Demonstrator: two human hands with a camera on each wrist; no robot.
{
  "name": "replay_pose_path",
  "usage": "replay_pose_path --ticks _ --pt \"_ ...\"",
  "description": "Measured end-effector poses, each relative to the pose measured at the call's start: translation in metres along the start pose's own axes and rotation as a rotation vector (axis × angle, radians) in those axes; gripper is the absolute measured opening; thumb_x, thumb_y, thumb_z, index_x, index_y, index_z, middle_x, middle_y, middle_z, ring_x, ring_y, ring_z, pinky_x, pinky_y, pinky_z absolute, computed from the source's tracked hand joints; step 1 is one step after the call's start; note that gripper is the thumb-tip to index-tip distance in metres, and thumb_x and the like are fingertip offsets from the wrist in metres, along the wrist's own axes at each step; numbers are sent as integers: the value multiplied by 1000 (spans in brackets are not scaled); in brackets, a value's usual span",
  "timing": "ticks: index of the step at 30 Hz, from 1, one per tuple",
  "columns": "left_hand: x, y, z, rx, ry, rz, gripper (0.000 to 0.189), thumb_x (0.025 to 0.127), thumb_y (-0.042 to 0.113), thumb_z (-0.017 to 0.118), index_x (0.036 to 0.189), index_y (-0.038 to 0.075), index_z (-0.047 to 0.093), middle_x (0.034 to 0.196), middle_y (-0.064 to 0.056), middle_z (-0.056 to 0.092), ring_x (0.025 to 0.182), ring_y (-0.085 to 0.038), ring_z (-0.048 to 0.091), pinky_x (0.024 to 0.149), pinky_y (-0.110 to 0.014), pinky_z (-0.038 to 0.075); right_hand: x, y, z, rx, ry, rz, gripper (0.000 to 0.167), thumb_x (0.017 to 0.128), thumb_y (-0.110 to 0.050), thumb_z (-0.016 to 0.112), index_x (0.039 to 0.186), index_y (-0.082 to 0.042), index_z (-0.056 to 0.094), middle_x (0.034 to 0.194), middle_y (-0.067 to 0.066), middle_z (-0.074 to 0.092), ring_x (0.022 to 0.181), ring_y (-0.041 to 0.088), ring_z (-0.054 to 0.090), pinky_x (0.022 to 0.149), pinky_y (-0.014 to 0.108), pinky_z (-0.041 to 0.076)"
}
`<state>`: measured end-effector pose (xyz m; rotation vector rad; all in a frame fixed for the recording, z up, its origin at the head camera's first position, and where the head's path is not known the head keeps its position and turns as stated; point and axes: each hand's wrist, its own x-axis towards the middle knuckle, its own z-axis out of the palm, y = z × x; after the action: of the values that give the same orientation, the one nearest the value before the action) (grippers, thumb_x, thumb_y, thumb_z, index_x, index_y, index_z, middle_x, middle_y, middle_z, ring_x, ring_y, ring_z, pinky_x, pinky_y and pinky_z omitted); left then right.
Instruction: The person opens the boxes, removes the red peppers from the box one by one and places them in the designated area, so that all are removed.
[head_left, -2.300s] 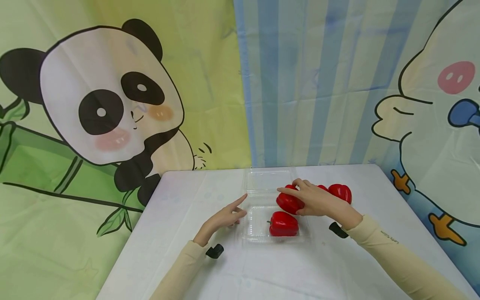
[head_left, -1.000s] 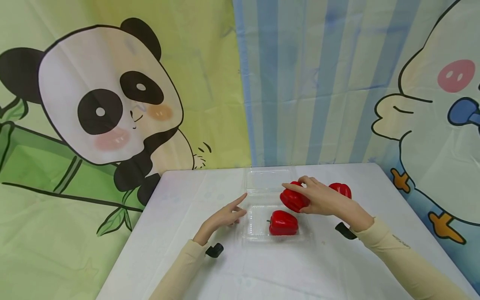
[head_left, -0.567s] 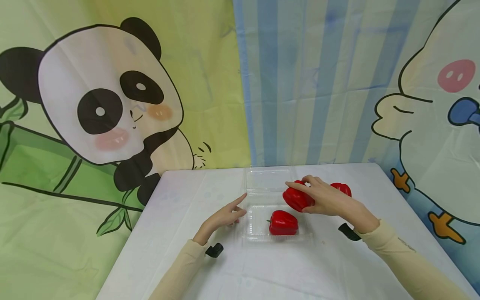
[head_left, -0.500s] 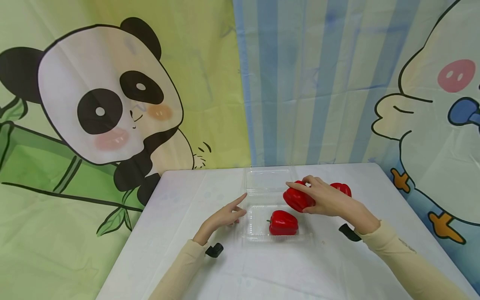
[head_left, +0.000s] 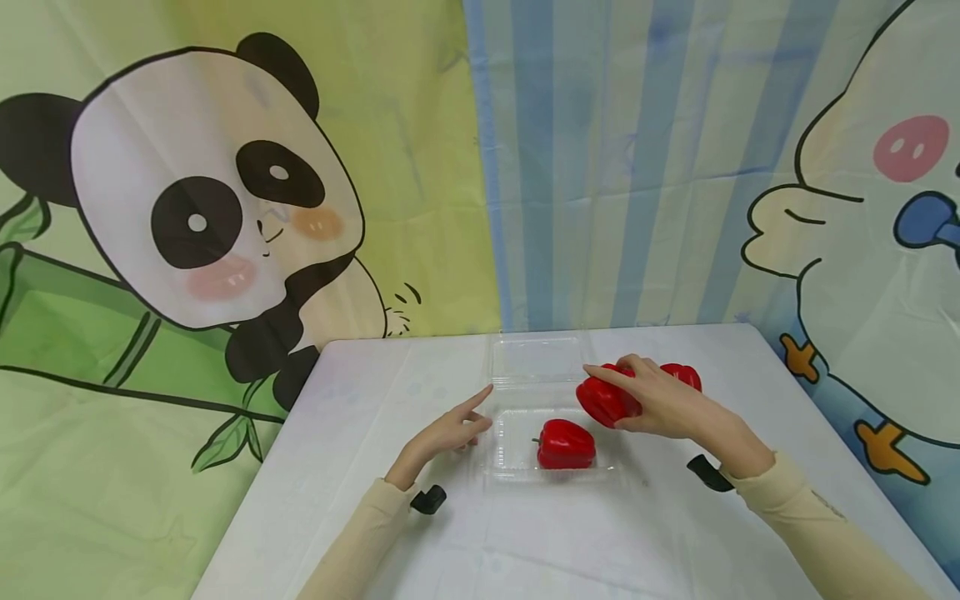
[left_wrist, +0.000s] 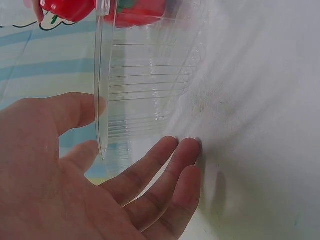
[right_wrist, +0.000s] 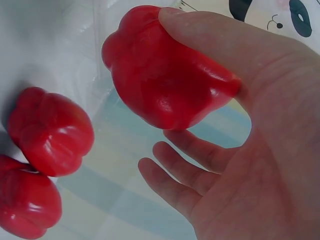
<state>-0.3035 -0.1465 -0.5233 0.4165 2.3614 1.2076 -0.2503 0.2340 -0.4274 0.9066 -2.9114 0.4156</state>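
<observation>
My right hand [head_left: 660, 400] pinches a red bell pepper [head_left: 606, 400] between thumb and fingers. That pepper [right_wrist: 170, 75] hangs above the right side of a clear plastic clamshell box [head_left: 513, 475]. A second bell pepper [head_left: 566, 444] lies in the box's near half, its stem pointing left. My left hand [head_left: 450, 433] stays at the box's left edge, index finger extended. In the left wrist view a fingertip of the left hand [left_wrist: 75, 165] touches the box's rim [left_wrist: 101, 80], while the other fingers lie loosely beside its wall.
Two more red bell peppers, one nearer [right_wrist: 50, 132] and one lower [right_wrist: 27, 202], rest together on the table in the right wrist view. In the head view my right hand partly hides this group [head_left: 684, 375]. The box's opened lid [head_left: 536, 358] lies toward the table's back edge.
The right hand has carried its pepper rightward, from over the box's rear right part to beyond its right edge. The left hand and the pepper in the box look unmoved.
</observation>
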Motion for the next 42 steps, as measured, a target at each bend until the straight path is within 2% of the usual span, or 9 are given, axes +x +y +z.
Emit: replay_pose_path --ticks 7,18,28,36,42 --pt "-1 -1 2 -10 -6 1 66 104 34 54 161 36 21 129 -15 61 80 -23 61 63 -32 44 -8 3 3 33 -19 37 96 73 -22 90 154 -26 39 131 15 53 119 34 52 77 44 59" --pt "-1 1 1 3 -6 3 66 104 33 54 161 36 21 127 -15 62 81 -24 62 63 -33 45 -18 9 4 6 3 64 97 70 -24 92 153 -26 41 128 15 55 117 32 53 75 42 60" --pt "-1 2 1 10 -5 2 66 104 32 54 161 36 21 128 -15 62 83 -26 63 65 -34 45 -23 11 7 19 -10 127 100 69 -26 93 154 -26 39 132 20 52 119 40 51 74 48 60" --pt "-2 3 0 4 -17 0 66 104 32 54 161 36 21 127 -15 61 83 -25 61 67 -34 45 -28 13 8 33 -1 164 98 68 -24 93 151 -23 42 126 20 54 116 39 51 72 45 60" --pt "-1 2 -1 -1 -10 0 66 104 33 54 161 36 21 128 -16 61 82 -24 62 66 -34 46 -33 14 10 29 5 205 99 66 -21 94 150 -20 42 126 23 53 117 42 50 72 47 60"
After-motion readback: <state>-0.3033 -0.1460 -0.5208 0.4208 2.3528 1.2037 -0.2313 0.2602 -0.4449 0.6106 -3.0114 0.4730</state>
